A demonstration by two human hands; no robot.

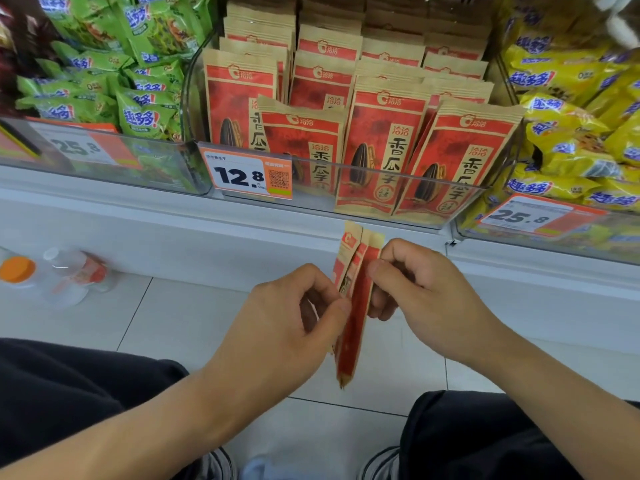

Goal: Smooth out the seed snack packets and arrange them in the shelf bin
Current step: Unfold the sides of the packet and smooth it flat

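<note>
Far left on the shelf: green snack bags [104, 81], not part of this job. Down on the floor [194, 320] at the left edge: two small bottles [59, 275], blurry.

Next, the left hand [291, 323], fingers curled, pinching the left face of the held packets [353, 306]. Looks like two or three packets squeezed flat together, hard to count. Then the right hand [426, 289], fingers curled too, pinching the right face of the same bunch. Both hands close together, clamped on that one bunch, low in front of the shelf's front edge and below the shelf bin [346, 209].

Up in the clear bin: many red and tan seed packets [381, 143] already standing in rows, fronts facing out. Front row a bit messy, some leaning sideways, one sitting lower than its neighbours. So probably well along, but not finished: held bunch not yet in the bin, front row maybe needing a tidy.

Held bunch seen edge-on. Long way running up and down, tan top end pointing up toward the bin, bottom end pointing down at the floor.

Far right: yellow snack bags [571, 133].
</note>
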